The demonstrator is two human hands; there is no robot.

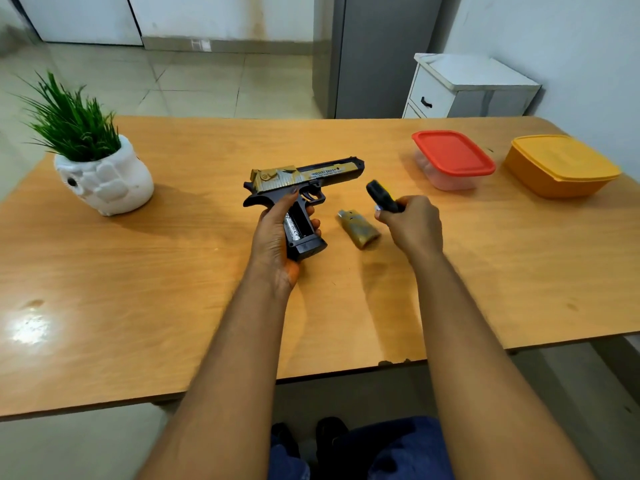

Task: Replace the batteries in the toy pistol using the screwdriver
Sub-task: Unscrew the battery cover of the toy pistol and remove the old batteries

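While the left hand point(277, 233) grasps the toy pistol point(301, 188) by its open grip, batteries point(290, 227) show inside. Right of the pistol, the right hand point(410, 225) clenches the screwdriver point(381, 197) above the gold cover point(358, 229).

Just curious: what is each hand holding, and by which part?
Left hand grips the toy pistol by its grip; right hand holds the screwdriver by its black handle.
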